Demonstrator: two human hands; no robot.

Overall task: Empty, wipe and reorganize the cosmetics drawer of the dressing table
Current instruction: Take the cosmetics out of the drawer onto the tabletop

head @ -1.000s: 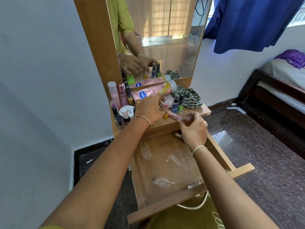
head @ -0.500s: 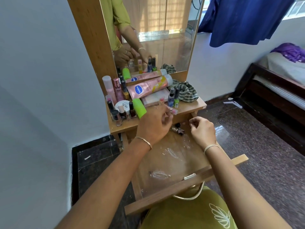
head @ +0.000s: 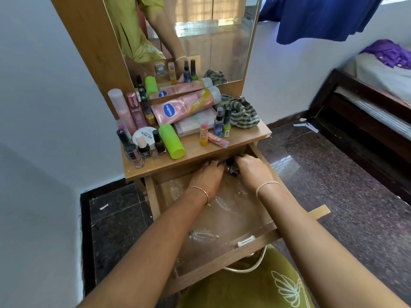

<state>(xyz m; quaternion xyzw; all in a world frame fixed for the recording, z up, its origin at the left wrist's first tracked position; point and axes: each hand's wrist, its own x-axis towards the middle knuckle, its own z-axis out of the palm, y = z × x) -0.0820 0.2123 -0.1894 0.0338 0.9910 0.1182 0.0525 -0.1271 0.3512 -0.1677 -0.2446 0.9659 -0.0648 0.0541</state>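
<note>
Seen from beside the dressing table: a person leans over the pulled-out pale wooden drawer (head: 211, 262), both arms stretched to its far end; the one thing visible inside, a small dark, partly silvery cosmetic piece (head: 231, 168), lies at the back, a little right of centre, half in the shadow under the overhanging wooden tabletop (head: 200, 154); the left hand (head: 206, 176) comes at it from the left with fingers reaching forward, tips at its side; the right hand (head: 253, 171) comes from the right with fingers bent down over its far end; the piece sits between the two, about as near to one as to the other; whether either hand actually pinches it cannot be told, since the fingertips are lost in shadow; its long axis seems to run roughly front to back, though it is too small to say firmly; lifting it out looks to mean drawing it toward the person, clear of the overhang, before raising it; the drawer floor shows white powdery smears (head: 224, 205), so by my reckoning the wiping is not yet done; on the tabletop stand a pink lotion tube (head: 186, 107), a lime-green cylinder (head: 172, 138), small nail-polish bottles (head: 144, 150) and a crumpled green-striped cloth (head: 242, 113), crowded below the mirror
</note>
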